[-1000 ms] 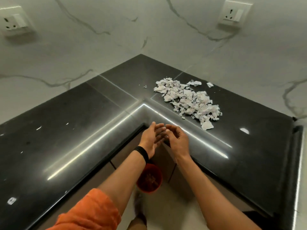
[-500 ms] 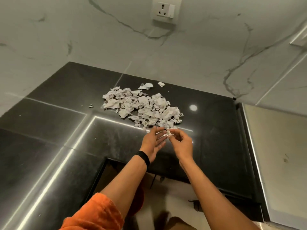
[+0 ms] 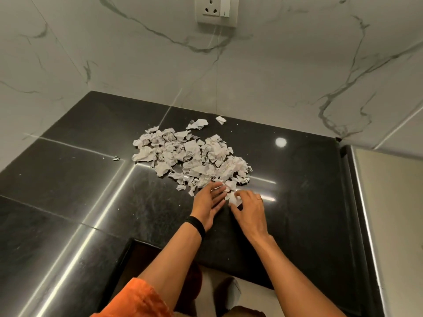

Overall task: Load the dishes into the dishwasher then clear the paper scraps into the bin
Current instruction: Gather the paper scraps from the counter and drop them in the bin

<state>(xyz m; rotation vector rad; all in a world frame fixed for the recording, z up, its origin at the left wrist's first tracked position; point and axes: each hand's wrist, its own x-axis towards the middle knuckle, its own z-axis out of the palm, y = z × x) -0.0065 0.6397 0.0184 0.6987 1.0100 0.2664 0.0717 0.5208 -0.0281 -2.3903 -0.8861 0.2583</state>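
Note:
A heap of torn white paper scraps [image 3: 190, 156] lies on the black countertop [image 3: 91, 191] near the marble wall. My left hand [image 3: 209, 202] is at the heap's near edge, palm turned inward, fingers straight and touching the nearest scraps. My right hand [image 3: 248, 209] is beside it with its fingers curled over a few scraps [image 3: 233, 197] at the heap's front. Only a dark red edge of the bin [image 3: 196, 280] shows on the floor below the counter, behind my left forearm.
Two stray scraps [image 3: 199, 123] lie behind the heap and a tiny one [image 3: 116, 158] to its left. A wall socket [image 3: 216, 11] sits above. A pale raised surface [image 3: 393, 213] borders the counter on the right. The counter's inner corner [image 3: 135, 242] is below my arms.
My view has swung right and closer to the heap. Both hands moved forward from the counter's edge to the front of the heap, and the right hand now covers a few scraps.

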